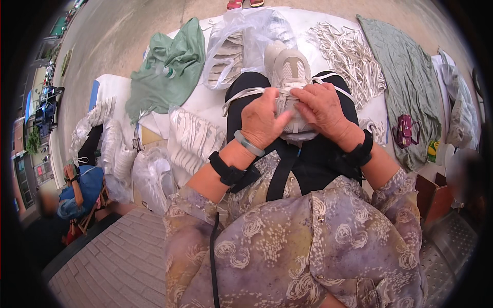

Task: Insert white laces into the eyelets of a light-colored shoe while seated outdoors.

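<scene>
A light grey sneaker [296, 123] with a mesh panel rests between my thighs. Its white shoelace [245, 94] runs across the upper, with loose ends trailing over both legs. My left hand [262, 119] grips the lace at the left side of the sneaker, fingers curled and thumb held out. From the right, my right hand [322, 109] pinches the lace over the upper, its fingertips close to the left hand's. Both hands hide part of the lacing. Behind the sneaker's left side shows another pale rounded shape, partly covered.
Ahead lie a plastic bag of shoe parts [228, 56], a heap of white laces [349, 59] and green cloths [174, 77]. Stacked shoe uppers [192, 136] stand left, a maroon pouch [405, 130] right. Another person [82, 190] sits at far left.
</scene>
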Available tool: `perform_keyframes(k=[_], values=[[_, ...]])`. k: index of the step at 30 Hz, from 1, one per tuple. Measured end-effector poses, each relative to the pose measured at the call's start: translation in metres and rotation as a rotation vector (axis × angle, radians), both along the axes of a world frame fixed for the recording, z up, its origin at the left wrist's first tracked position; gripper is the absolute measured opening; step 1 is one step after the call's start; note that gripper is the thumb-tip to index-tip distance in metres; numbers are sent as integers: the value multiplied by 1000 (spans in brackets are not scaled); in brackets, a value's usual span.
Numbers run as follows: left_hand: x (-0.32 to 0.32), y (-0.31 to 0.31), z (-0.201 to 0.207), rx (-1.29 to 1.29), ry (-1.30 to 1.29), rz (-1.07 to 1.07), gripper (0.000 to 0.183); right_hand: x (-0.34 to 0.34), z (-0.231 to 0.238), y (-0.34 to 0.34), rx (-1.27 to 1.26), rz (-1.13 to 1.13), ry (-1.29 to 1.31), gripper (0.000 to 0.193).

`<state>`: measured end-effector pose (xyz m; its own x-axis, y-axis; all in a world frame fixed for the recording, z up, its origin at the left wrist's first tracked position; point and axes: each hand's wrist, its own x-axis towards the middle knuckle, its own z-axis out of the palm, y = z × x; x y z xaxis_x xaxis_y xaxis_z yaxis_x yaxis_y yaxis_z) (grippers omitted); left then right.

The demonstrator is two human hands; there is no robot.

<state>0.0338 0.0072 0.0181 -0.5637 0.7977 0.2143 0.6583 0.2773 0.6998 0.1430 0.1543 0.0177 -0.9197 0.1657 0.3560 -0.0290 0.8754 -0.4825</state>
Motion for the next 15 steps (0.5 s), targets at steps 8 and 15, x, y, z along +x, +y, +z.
perform_keyframes(k=[8,15], values=[[1,-5,-8,-137,-71,-8,30,-7,-2,-6,-16,26,3,10],[-4,-7,-18,26,-279,19,21,-25,-5,-16,223,21,-46,7]])
